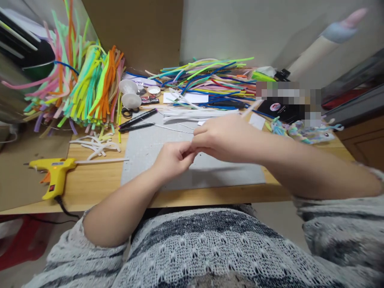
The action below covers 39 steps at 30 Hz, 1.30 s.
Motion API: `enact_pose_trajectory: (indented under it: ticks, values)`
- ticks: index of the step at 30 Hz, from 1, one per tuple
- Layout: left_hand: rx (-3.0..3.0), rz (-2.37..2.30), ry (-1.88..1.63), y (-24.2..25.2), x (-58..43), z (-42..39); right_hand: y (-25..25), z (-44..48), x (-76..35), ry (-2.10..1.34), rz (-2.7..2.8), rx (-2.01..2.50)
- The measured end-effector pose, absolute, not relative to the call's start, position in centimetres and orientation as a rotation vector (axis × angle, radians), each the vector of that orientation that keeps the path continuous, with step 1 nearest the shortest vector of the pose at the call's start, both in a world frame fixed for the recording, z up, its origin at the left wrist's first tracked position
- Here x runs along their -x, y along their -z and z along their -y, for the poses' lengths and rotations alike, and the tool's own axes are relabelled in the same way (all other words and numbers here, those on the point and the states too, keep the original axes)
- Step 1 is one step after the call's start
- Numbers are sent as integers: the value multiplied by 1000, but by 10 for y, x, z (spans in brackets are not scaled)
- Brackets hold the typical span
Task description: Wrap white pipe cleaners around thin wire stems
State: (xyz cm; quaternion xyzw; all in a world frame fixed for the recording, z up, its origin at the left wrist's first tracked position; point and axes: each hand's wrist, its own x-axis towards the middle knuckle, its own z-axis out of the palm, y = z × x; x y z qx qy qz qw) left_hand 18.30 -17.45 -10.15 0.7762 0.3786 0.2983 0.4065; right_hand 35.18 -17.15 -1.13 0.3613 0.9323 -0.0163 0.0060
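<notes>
Over the grey cutting mat, my left hand and my right hand meet with their fingertips pinched together. A white pipe cleaner sticks out behind my right hand, slightly blurred, and appears to be held in it. What lies between the fingertips is hidden. Thin silvery wire runs from the left toward my right fingers; I cannot tell whether it is held. Just beyond my hands lie several white pipe cleaners in a loose bundle.
A yellow glue gun lies at left, its cord over the front edge. Short white pieces, black markers and a clear spool are nearby. Colourful pipe cleaners fill the back; a black box sits at right.
</notes>
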Motion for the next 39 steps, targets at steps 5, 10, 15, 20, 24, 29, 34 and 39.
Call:
enact_pose_trajectory:
  ticks: [5,10,15,20,24,29,34,39]
  values:
    - [-1762,-785,-660,97,-183,178,-5,133,-351,478,-2750,-899]
    - [-1717,-658,-579,88,-182,183,3,114,-353,986,-2595,-798]
    - [-1608,-660,-650,90,-180,183,28,111,-363,1376,-2529,-772]
    - [-1513,-793,-814,94,-181,177,56,119,-377,1662,-2468,-1067]
    - [-1545,-983,-935,98,-182,173,71,140,-378,1481,-2690,-1355]
    - [-1459,-1070,-930,101,-184,170,77,160,-376,822,-3089,-1373]
    - [-1289,-1003,-853,99,-186,165,76,160,-377,667,-3034,-1483]
    - [-1231,-1016,-843,98,-187,165,74,164,-374,488,-2986,-1511]
